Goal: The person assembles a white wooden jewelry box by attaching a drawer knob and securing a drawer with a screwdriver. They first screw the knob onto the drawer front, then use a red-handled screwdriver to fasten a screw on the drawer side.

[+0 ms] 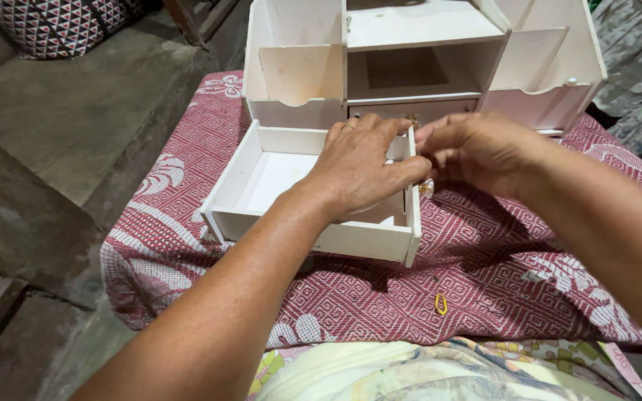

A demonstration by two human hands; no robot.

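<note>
A loose white wooden drawer (261, 178) lies on a red-and-white patterned cloth (484, 267) in front of a white wooden organiser (299, 74). My left hand (362, 167), with a ring on one finger, grips the drawer's right front panel from above. My right hand (477, 148) pinches at the outer face of that panel, by a small clear knob (427, 187). The drawer is empty inside.
The organiser has open compartments, a middle drawer (410, 110) and a right drawer with a small knob (571, 82). A yellow rubber band (441, 304) lies on the cloth near me. A concrete floor (76, 126) drops away at left; patterned fabric sits on my lap.
</note>
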